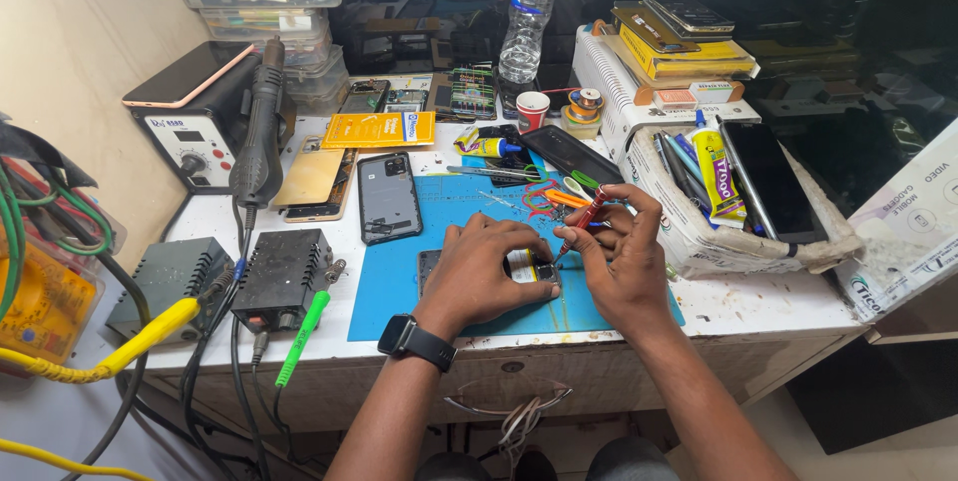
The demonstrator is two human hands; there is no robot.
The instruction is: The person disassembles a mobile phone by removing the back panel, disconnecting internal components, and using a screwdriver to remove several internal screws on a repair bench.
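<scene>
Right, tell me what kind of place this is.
Likely a phone repair bench: an opened dark phone lies on a blue work mat, a black hot-air rework station stands nearby, and the right hand holds a red screwdriver.

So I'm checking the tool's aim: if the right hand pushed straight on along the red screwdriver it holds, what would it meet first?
The right hand points the red screwdriver down-left; its tip would meet the opened phone under the left hand, apparently almost touching already.
</scene>
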